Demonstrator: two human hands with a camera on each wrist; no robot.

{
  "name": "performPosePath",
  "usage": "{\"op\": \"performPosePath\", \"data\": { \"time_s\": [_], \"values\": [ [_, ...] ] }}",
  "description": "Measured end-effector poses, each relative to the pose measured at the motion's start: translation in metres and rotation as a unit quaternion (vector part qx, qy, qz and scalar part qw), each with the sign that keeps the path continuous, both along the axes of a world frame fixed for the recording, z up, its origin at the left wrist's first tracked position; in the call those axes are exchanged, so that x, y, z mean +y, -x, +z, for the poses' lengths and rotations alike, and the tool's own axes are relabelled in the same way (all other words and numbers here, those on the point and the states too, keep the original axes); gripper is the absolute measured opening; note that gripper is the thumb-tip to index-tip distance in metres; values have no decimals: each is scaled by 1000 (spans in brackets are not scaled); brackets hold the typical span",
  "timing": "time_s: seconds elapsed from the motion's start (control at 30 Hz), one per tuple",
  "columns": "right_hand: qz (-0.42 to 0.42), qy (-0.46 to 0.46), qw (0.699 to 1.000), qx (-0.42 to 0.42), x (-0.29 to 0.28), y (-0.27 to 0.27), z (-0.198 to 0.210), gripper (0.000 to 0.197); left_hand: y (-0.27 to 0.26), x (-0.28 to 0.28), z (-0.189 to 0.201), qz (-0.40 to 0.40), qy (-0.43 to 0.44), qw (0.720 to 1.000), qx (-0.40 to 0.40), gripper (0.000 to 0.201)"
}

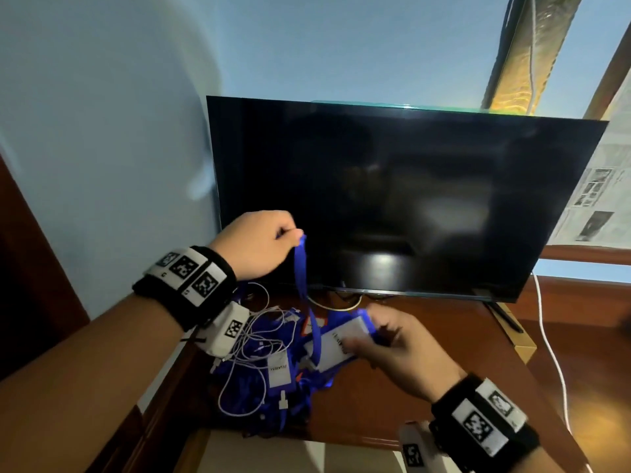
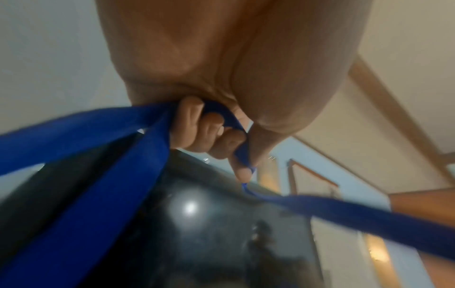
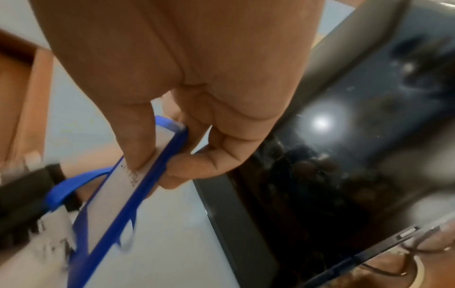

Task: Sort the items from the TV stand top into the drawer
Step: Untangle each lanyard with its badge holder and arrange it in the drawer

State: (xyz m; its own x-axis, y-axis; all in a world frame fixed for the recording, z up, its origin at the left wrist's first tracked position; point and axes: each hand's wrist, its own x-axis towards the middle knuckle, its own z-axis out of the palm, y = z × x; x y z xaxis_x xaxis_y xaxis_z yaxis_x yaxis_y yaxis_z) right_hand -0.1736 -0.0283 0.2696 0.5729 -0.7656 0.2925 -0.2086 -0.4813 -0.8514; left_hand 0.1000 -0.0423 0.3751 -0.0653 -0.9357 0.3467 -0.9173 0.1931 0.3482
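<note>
Head view: the left hand is pinching a blue lanyard taut above the TV stand, while the right hand is gripping its blue-framed white badge over the pile.

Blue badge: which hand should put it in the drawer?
Probably the right hand: it already pinches the badge holder, low above the stand. The left hand only holds its strap up.

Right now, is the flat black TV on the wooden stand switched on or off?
Cannot tell for certain, though it looks off: the flat black TV has a dark screen showing only dim reflections and light glare; no picture.
</note>
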Motion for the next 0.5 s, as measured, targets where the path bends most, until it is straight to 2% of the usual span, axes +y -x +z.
{"op": "performPosePath", "data": {
  "time_s": [0.07,0.13,0.3,0.37,0.43,0.5],
  "values": [
    [-6,-2,995,-102,3,8,14,7,-23,-13,-23,25,-26,999,6,27],
    [-13,-5,980,-196,3,15,29,12,-31,-14,-50,12,-72,997,19,25],
    [-63,-30,939,-336,-14,15,46,21,11,28,-96,-110,-161,980,37,25],
    [-103,-30,936,-336,-20,10,42,20,40,51,-95,-166,-178,970,14,27],
    [-154,4,944,-293,-23,5,37,15,67,71,-83,-213,-173,961,-29,27],
    [-180,43,954,-236,-24,-1,30,6,84,86,-63,-240,-113,962,-61,28]
  ]
}}
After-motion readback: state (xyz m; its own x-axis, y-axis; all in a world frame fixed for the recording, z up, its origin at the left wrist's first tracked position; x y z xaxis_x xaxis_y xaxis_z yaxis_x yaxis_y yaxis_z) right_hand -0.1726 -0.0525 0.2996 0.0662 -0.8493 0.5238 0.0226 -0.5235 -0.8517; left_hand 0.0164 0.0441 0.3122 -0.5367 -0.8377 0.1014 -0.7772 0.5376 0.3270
